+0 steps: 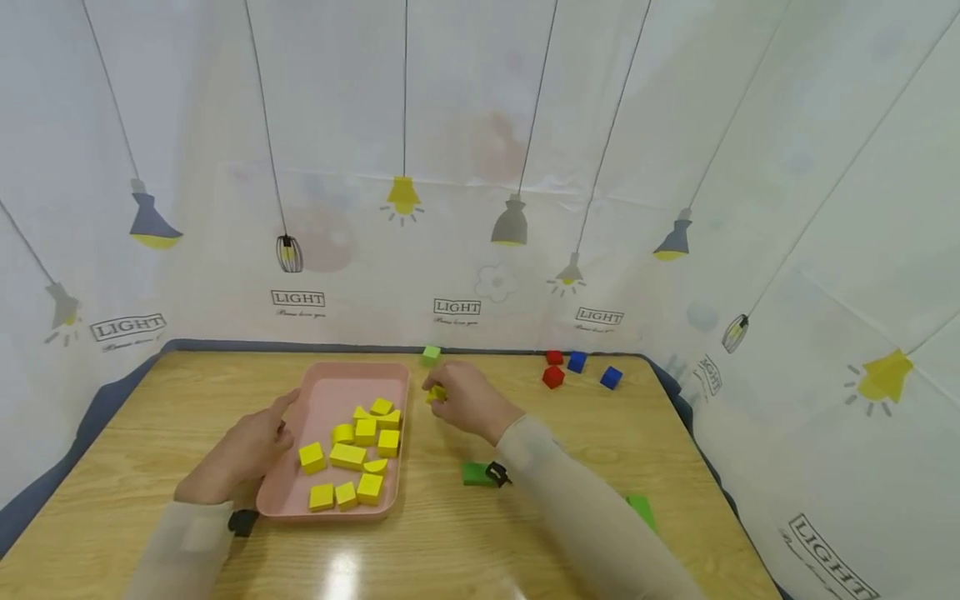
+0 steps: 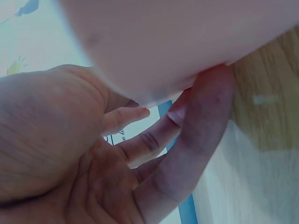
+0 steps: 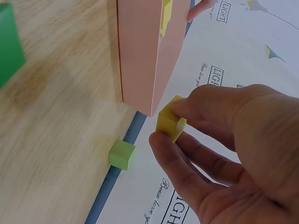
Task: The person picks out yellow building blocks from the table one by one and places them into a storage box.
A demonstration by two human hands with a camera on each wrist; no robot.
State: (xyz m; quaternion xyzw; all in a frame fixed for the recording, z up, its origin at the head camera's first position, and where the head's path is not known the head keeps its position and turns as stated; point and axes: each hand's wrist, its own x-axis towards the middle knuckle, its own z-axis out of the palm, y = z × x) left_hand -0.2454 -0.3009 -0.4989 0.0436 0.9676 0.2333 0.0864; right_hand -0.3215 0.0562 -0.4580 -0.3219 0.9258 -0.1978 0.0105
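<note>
A pink tray [image 1: 330,387] lies on the table with several yellow blocks [image 1: 348,456] in its middle, right side and near end. At its left side, my left hand [image 1: 251,442] holds the rim. The left wrist view shows the fingers [image 2: 201,126] bent against the lower part of the pink wall [image 2: 187,42]. To the right of the tray's far end, my right hand [image 1: 468,400] pinches a small yellow block [image 3: 170,119] between thumb and fingers, above the table. A light green block [image 1: 431,356] sits beyond that hand, at the back edge.
Two red blocks [image 1: 553,377] and two blue blocks [image 1: 611,377] stand at the back right. A green block [image 1: 477,474] lies near the right wrist, and another green block [image 1: 642,511] is partly behind the right sleeve. A patterned curtain [image 1: 450,250] surrounds the table's back.
</note>
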